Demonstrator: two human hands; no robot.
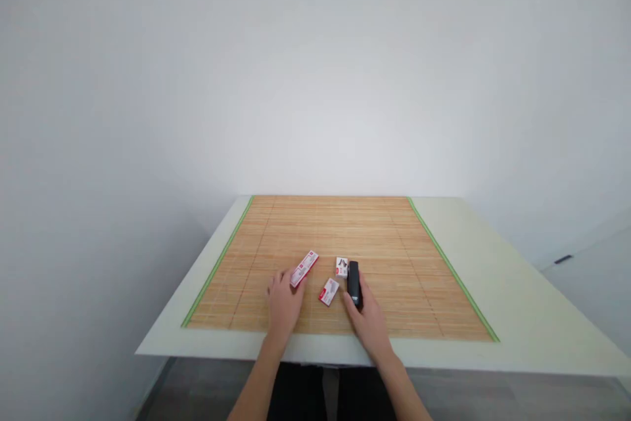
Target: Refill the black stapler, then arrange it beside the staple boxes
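My left hand [286,297] grips the near end of a long, narrow white box with red edges [304,267], which lies at a slant, its far end pointing right. A black stapler [353,282] is in my right hand [367,317], with the thumb on its left side and the fingers along its right. Just left of the stapler's far end is a small white box with a dark picture [342,267]. Between my hands, a small red-and-white box [328,291] rests tilted on the mat. The print on the boxes is too small to read.
A bamboo mat with green edges [325,224] covers much of the white table [513,316]. White walls [315,79] stand behind and at the sides. My dark-clothed legs [300,395] are below the table's front edge.
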